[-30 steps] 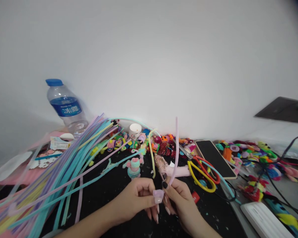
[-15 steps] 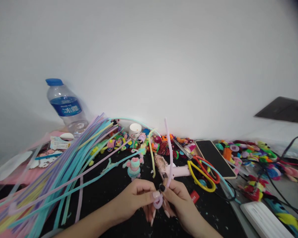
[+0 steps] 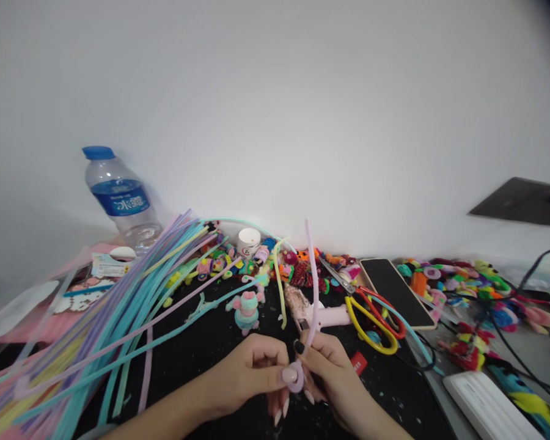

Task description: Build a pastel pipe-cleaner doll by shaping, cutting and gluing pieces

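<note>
Lilac fuzz covers the pipe cleaner (image 3: 314, 281), which in the head view rises from between the two hands, low and near the middle, above the black mat (image 3: 385, 391). The left hand (image 3: 256, 370) pinches its curled lower end (image 3: 297, 385) between thumb and forefinger, and the right hand (image 3: 325, 363) grips the stem just above that curl; the remaining fingers of both bend loosely inward. This step looks like winding the end into a small ring, best done by holding the curl flat under the left thumb while the right hand guides the stem round in short, even turns. Light tension should make the loops snug; too hard a tug could kink or stretch them. As for looks, the free length is slim, plush and evenly thick, bowing slightly as it passes in front of the pink tool (image 3: 334, 316), its tip seen against the wall (image 3: 275, 122). The curl is rounded and partly hidden by the thumb, so I cannot count its turns.
</note>
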Demonstrator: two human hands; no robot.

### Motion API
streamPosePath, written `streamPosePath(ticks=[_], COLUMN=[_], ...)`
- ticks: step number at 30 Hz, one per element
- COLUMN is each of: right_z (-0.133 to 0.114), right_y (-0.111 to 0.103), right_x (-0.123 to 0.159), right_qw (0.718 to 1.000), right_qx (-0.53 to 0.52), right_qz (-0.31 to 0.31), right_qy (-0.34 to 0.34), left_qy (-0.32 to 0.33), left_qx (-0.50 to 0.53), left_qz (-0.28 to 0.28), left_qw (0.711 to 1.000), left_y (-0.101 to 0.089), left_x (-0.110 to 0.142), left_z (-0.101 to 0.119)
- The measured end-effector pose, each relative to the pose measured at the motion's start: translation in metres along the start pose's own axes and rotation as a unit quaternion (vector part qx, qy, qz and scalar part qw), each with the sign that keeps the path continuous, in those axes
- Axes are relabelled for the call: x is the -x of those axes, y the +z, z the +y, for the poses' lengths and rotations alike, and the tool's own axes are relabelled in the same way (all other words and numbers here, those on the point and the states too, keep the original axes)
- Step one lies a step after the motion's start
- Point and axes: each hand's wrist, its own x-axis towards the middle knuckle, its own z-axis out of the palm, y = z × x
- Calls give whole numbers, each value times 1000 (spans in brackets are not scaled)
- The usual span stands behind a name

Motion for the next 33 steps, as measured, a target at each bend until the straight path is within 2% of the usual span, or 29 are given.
streamPosePath(ticks=[8,14,18,22,27,33], right_z=[1,-3,-1,0,-1,-2], right_y=[-1,-3,-4,-4,-5,-3], right_x=[1,2,2,1,0,1], right_qw=[999,995,994,992,985,982], right_qx=[22,68,69,94,134,171], right_qz=[26,44,55,61,85,41], right_qy=[-4,-60,-66,-62,-72,-76], left_qy=[-10,-2,22,18,39,36], left_qx=[-38,-51,-79,-96,-57,-61], left_qz=[-9,45,73,88,79,88], left_qw=[999,998,994,991,994,994], left_y=[3,0,-2,1,3,2], left_x=[2,-1,-2,-2,-3,-6], left_z=[2,-1,-3,-3,0,-1])
